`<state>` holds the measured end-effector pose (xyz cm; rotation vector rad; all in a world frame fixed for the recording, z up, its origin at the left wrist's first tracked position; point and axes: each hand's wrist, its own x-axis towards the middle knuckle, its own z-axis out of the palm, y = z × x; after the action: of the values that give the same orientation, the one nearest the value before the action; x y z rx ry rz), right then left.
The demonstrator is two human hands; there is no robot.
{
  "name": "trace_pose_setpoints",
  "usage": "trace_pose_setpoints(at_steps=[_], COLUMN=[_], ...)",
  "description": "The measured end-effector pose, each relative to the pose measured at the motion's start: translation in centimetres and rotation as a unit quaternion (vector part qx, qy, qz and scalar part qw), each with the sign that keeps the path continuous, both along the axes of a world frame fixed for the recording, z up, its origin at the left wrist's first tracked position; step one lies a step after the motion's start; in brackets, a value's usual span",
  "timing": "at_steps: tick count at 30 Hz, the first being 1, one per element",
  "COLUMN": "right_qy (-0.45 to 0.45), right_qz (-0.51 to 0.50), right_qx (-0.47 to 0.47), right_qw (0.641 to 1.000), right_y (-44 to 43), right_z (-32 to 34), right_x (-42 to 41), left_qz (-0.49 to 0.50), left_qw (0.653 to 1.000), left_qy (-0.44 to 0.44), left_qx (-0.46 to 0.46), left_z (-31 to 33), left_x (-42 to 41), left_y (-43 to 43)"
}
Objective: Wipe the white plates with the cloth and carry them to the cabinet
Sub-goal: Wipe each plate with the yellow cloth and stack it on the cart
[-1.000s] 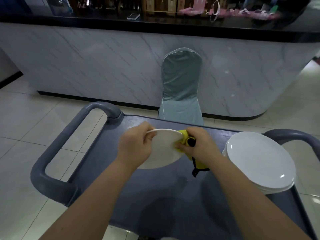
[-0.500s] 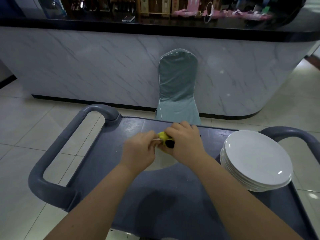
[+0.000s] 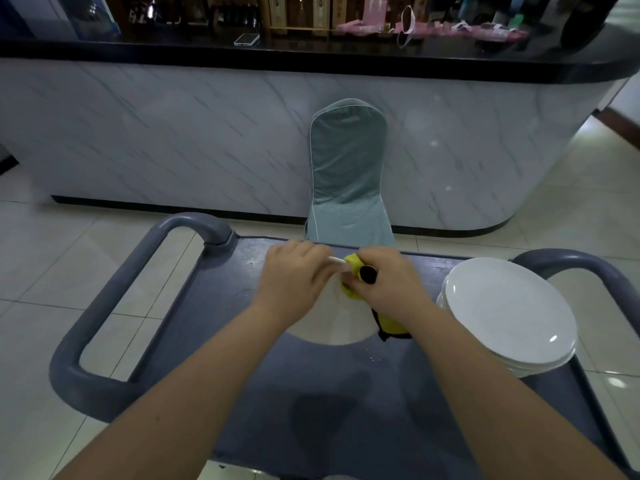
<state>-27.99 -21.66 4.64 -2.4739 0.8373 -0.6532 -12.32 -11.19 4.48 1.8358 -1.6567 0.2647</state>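
Over the grey cart top (image 3: pixel 311 393) I hold one white plate (image 3: pixel 334 323) tilted, its far rim up. My left hand (image 3: pixel 294 278) grips that rim on the left. My right hand (image 3: pixel 384 284) presses a yellow cloth with black trim (image 3: pixel 353 268) against the plate's upper right; the cloth's tail hangs under my wrist. A stack of white plates (image 3: pixel 505 313) sits on the cart's right side, apart from my hands.
The cart has thick grey handles at the left (image 3: pixel 114 303) and right (image 3: pixel 588 268). A chair in a grey-green cover (image 3: pixel 348 174) stands just beyond the cart against a marble-fronted counter (image 3: pixel 173 133). A phone (image 3: pixel 246 39) lies on the counter. Tiled floor surrounds.
My right hand slid the cloth from the plate's right edge up to its far rim, then slightly back. The plate tipped from facing me to nearly edge-on.
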Motion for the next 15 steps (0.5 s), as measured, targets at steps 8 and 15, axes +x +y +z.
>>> trace_pose_setpoints(at_steps=[8, 15], right_qy=[-0.175, -0.177], right_qz=[-0.013, -0.141], right_qx=[0.035, 0.339], right_qw=[0.984, 0.913], right_y=[-0.4, 1.8], right_z=[4.2, -2.2], right_x=[-2.1, -3.7], left_qz=[0.029, 0.184], left_qw=[0.984, 0.888], left_qy=[0.061, 0.413], left_qx=[-0.163, -0.079], left_z=[4.7, -2.1], left_x=[0.9, 0.0], left_y=[-1.8, 0.9])
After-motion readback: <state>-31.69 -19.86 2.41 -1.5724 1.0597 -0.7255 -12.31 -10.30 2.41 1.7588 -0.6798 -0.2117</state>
